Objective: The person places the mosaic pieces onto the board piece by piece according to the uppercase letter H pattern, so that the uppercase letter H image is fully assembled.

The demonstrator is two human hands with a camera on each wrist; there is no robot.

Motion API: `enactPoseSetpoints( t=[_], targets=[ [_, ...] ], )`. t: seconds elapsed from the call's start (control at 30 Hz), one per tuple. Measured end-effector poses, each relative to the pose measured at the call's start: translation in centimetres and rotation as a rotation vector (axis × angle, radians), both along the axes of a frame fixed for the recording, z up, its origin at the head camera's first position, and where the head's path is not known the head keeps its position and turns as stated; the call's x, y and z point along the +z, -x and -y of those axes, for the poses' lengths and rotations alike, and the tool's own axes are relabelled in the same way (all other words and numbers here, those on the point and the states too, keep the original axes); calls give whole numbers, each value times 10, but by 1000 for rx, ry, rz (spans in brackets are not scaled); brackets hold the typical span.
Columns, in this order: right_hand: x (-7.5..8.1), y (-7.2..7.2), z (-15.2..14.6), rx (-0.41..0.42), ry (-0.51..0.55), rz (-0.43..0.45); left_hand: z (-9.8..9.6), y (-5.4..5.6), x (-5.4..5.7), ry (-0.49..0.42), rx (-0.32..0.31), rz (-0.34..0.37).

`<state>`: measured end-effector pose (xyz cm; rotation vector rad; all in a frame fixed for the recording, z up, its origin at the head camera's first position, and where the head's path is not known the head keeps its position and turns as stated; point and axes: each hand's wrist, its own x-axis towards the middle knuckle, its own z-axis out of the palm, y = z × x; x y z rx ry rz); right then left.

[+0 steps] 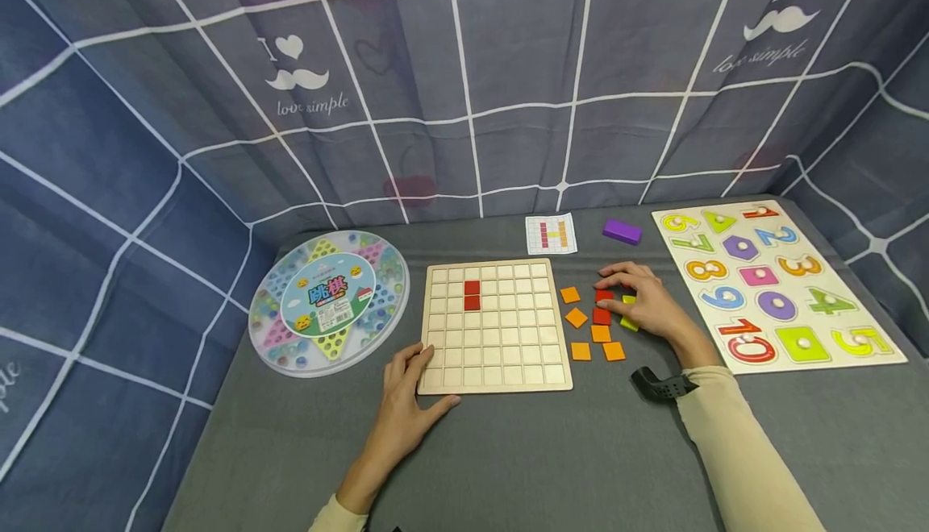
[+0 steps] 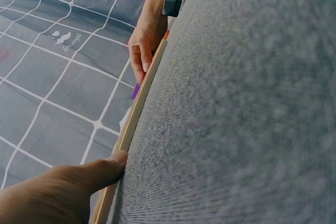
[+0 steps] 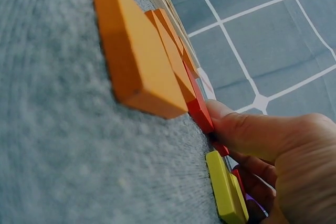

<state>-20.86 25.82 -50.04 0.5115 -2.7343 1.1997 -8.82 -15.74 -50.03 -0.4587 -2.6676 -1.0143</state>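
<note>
My left hand (image 1: 401, 407) rests at the near left corner of a wooden grid board (image 1: 501, 387), fingers along its left edge and thumb against the front edge. Two red square tiles (image 1: 472, 295) sit one below the other in the board's grid. To the board's right, my right hand (image 1: 646, 298) pinches a red tile (image 1: 604, 296) between thumb and fingertips. Another red tile (image 1: 601, 317) lies just below it. Yellow tiles (image 3: 226, 187) lie under the right hand, partly hidden. Several orange tiles (image 1: 613, 351) are scattered close by.
A small card (image 1: 551, 234) with a coloured grid pattern lies behind the board, with a purple block (image 1: 622, 231) to its right. On the left is a round Chinese checkers set (image 1: 392, 330); on the right, a number and shape puzzle board (image 1: 784, 282). A patterned curtain (image 1: 508, 72) hangs behind.
</note>
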Motion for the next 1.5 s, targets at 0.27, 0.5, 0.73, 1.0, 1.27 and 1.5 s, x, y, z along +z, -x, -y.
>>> enactPoseSetpoints(
  t=[0.27, 0.5, 0.73, 1.0, 1.27, 1.5],
  targets=[
    [-2, 1, -1, -8, 4, -6, -1, -1, 3, -13, 11, 10],
    [-2, 1, -1, -17, 5, -10, -1, -1, 3, -10, 12, 16],
    [0, 1, 1, -9, 5, -19, 1, -1, 3, -9, 10, 8],
    [1, 1, -2, -18, -11, 0, 0, -1, 4, -2, 6, 16],
    [1, 0, -1, -22, -6, -11, -2, -1, 6, -2, 12, 16],
    [0, 0, -1, -8, -12, -31, -1, -2, 6, -6, 9, 21]
  ],
)
